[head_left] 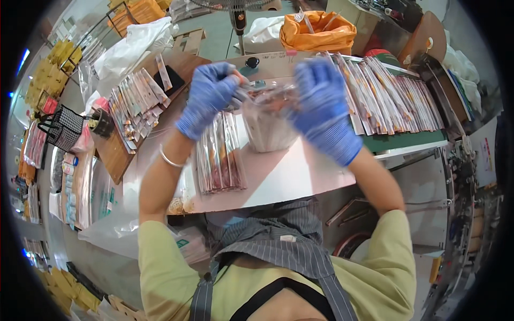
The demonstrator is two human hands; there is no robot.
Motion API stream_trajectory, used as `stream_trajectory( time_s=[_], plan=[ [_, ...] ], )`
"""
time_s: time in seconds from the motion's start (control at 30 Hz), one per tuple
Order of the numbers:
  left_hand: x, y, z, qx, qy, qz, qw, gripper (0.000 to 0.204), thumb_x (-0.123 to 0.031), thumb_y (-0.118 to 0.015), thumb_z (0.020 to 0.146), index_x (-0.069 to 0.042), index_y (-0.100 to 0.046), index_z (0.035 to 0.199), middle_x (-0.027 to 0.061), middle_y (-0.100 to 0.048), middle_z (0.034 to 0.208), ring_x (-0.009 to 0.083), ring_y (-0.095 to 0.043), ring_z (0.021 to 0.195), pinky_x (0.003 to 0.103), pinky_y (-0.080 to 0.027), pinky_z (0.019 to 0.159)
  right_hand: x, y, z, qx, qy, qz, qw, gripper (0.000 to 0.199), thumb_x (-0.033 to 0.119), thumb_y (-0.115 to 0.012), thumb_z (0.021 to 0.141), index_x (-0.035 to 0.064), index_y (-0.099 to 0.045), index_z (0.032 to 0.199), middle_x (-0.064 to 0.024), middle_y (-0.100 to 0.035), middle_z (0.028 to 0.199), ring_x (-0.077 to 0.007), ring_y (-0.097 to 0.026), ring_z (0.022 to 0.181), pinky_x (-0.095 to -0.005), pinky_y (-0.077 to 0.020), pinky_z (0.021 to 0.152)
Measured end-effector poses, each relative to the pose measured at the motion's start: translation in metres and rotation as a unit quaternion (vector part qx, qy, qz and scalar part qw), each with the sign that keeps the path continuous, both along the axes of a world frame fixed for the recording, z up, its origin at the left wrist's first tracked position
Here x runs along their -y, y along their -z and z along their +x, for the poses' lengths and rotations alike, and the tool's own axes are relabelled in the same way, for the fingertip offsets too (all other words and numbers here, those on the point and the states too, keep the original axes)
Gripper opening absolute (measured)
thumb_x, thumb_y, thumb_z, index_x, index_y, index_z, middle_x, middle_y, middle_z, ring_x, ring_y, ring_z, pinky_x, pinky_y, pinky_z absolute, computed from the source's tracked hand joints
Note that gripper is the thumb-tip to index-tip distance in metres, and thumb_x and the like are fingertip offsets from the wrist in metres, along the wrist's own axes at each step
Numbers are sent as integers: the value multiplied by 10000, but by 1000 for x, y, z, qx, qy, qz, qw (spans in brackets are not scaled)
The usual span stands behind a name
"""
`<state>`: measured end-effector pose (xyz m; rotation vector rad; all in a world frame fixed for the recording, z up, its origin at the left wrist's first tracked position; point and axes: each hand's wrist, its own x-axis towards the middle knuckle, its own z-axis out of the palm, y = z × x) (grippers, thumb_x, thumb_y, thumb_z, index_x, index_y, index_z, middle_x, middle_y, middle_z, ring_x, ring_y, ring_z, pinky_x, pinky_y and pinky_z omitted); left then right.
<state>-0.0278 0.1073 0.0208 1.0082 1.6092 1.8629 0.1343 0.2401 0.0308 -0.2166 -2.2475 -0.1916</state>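
Observation:
My left hand (pixel 209 99), in a blue knit glove, is closed at the gathered top edge of a clear plastic bag (pixel 270 128). The bag stands on the pale table, its pale lower part bulging and darker contents showing near the top. A small orange spot shows at my left fingertips; I cannot make out what it is. My right hand (pixel 324 109), gloved the same way, is at the bag's right upper side, its fingers smeared by motion. Just below my left hand lies a row of long, slim clear packets (pixel 220 155) with brownish contents.
Many similar packets (pixel 393 96) lie in a row on a green surface at the right. More packets (pixel 136 101) lie on a brown board at the left. Beyond the table stand an orange sack (pixel 317 32) and a fan (pixel 239 21). A black round knob (pixel 252 62) sits at the far edge.

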Motion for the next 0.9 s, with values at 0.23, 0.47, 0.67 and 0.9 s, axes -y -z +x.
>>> stream_trajectory(
  time_s=[0.23,0.47,0.67,0.9],
  plan=[
    [-4,77,35,-165,23,214,963,936,-294,-820,506,-35,-313,1248,104,-435,1187,169,-468,1011,302,-407,862,6,26,-30,-68,-225,-63,970,55,29,-549,731,50,-520,773,-84,-525,609,-248,-544,533,-333,-411,485],
    [-51,159,16,78,-45,51,995,903,-234,-803,545,-28,-301,1266,65,-530,1048,148,-532,928,269,-446,788,-90,102,-173,-45,-185,-251,949,89,88,-542,764,38,-527,836,-130,-515,605,-280,-541,560,-323,-430,541],
    [-43,224,-37,283,-29,-20,958,416,-126,-704,665,-20,-533,1029,23,-590,831,101,-557,744,250,-466,742,-85,177,-232,-103,11,-473,875,250,186,-518,806,44,-515,1012,-114,-538,734,-221,-535,725,-293,-423,692],
    [1,235,-116,404,-35,-58,912,350,-255,-648,710,-17,-596,960,81,-601,910,129,-571,802,256,-471,742,-62,127,-245,-104,-228,-515,820,158,128,-485,815,35,-547,928,-62,-544,752,-136,-497,705,-265,-413,666]
  ],
)
